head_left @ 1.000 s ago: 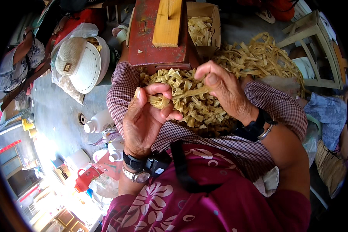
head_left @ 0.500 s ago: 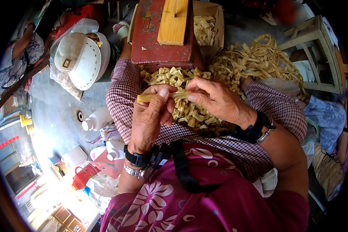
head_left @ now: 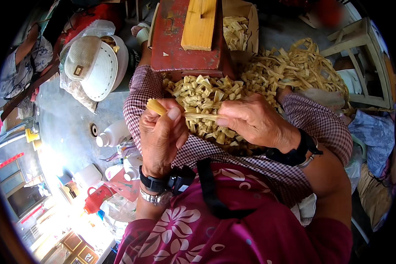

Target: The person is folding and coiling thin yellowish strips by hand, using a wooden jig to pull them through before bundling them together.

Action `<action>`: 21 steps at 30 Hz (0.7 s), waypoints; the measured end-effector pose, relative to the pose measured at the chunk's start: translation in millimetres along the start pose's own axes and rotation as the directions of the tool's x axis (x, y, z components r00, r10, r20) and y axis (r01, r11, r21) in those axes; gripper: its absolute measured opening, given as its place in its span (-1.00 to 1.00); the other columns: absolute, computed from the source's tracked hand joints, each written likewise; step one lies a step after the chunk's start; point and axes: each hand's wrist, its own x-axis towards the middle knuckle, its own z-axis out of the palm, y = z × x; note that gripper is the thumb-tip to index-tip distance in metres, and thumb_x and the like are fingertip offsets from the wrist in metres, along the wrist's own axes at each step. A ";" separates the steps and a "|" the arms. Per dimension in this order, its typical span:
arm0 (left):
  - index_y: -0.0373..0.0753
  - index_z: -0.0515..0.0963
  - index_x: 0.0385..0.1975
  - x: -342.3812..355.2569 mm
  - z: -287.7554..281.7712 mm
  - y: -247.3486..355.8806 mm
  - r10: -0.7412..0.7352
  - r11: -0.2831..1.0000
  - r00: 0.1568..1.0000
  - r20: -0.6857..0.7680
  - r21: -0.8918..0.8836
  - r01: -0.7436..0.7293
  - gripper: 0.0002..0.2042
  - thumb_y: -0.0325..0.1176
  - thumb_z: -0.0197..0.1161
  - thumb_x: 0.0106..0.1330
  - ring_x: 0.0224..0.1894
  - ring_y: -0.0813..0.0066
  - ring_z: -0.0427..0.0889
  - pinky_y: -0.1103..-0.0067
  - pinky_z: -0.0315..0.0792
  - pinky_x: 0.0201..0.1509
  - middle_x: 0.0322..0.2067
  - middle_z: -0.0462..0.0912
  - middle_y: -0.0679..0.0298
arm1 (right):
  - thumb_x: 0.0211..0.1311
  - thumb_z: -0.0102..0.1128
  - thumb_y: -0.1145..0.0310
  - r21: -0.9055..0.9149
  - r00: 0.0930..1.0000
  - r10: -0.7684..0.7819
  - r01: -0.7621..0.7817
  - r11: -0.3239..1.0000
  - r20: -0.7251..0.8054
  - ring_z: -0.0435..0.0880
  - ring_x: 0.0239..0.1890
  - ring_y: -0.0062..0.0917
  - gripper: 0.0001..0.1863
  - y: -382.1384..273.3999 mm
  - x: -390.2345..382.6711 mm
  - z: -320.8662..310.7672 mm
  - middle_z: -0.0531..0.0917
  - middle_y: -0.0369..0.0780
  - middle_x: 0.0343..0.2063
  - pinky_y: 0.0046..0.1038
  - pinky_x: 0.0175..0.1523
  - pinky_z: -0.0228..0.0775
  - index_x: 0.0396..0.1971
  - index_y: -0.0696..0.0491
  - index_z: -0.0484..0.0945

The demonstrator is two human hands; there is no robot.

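The left hand (head_left: 160,138) of a seated person pinched a pale yellow, dried strip (head_left: 201,116) between thumb and curled fingers. The right hand (head_left: 257,121) nipped the strip between thumb and forefinger, so it stretched across the gap between the hands, above the lap. The left fingers covered its middle; a ribbed, flared stub (head_left: 155,106) stuck out past that thumb, though whether it was the same piece could not be told. The strip's other end was hidden in the right hand.

Beneath lay a heap of short folded pieces (head_left: 202,90), stiff and angular, partly blocked by the hands. To the right, long strips (head_left: 310,66) sprawled in a flat, fibrous, ribbon-like tangle. Beyond the heap stood a red wooden bench (head_left: 171,48), its paint chipped, cut off by the top edge, with a smooth yellow wooden block (head_left: 198,26) on it. An open cardboard box (head_left: 253,26), half hidden behind the bench, held more pieces.

Checked trousers (head_left: 143,90) flanked the heap. On the left, a white hat (head_left: 101,77) with a mesh-like crown and stitched brim mostly hid a container. Glare washed out the lower left, and a reddish shape (head_left: 330,15) at upper right was blurred. Another person's arm (head_left: 26,46) showed at far left, the rest hard to make out.
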 end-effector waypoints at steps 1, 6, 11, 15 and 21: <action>-0.29 0.43 -0.27 -1.0 0.2 2.1 0.016 1.000 1.000 0.000 0.017 -0.016 -0.92 -0.48 0.11 0.29 -0.74 0.76 0.14 0.77 0.14 -0.75 -0.65 0.30 0.41 | 0.21 0.15 0.34 -0.005 1.000 -0.015 0.015 1.000 -0.002 0.42 -0.66 -0.32 -0.77 -1.0 -0.1 -0.8 0.38 -0.16 -0.70 -0.36 -0.52 0.19 -0.54 0.17 0.45; -0.35 0.44 -0.26 -5.8 -0.6 -0.2 0.101 0.994 0.995 -0.010 0.053 -0.100 -0.89 -0.50 0.12 0.26 -0.70 0.69 0.27 0.70 0.31 -0.69 -0.59 0.46 0.30 | 0.04 0.24 0.38 -0.261 0.952 -0.283 0.245 0.934 -0.120 0.57 -0.60 -0.40 -0.88 3.5 0.2 1.5 0.50 -0.24 -0.69 -0.43 -0.51 0.39 -0.52 0.07 0.48; -0.44 0.36 0.07 -16.4 -28.9 20.7 -0.085 0.930 0.963 0.255 0.366 -0.015 -0.55 -0.42 0.23 0.17 -0.22 0.38 0.62 0.48 0.50 -0.05 -0.18 0.59 0.02 | -0.08 0.30 0.44 -0.533 0.880 -0.473 0.378 0.757 -0.048 0.54 -0.58 -0.48 -0.85 -2.9 2.9 -7.6 0.45 -0.31 -0.67 -0.49 -0.54 0.40 -0.51 0.11 0.51; -0.47 0.28 0.15 -20.1 -31.2 39.1 0.132 0.850 0.954 0.269 0.464 -0.248 -0.41 -0.07 0.09 0.30 -0.02 0.24 0.56 0.38 0.38 0.13 -0.09 0.56 -0.01 | -0.03 0.23 0.42 -0.580 0.869 -0.492 0.428 0.693 0.054 0.50 -0.59 -0.57 -0.88 -17.8 1.5 2.6 0.40 -0.33 -0.68 -0.55 -0.61 0.33 -0.52 0.11 0.48; -0.47 0.36 0.06 -35.9 11.5 30.2 -0.171 0.879 0.973 0.157 0.471 0.078 -0.50 -0.08 -0.10 0.44 -0.15 0.37 0.57 0.49 0.43 0.01 -0.20 0.58 0.07 | -0.07 0.18 0.39 -0.622 0.847 -0.508 0.485 0.614 0.158 0.39 -0.59 -0.63 -0.88 -39.1 -12.7 28.3 0.31 -0.38 -0.66 -0.60 -0.65 0.19 -0.61 0.03 0.42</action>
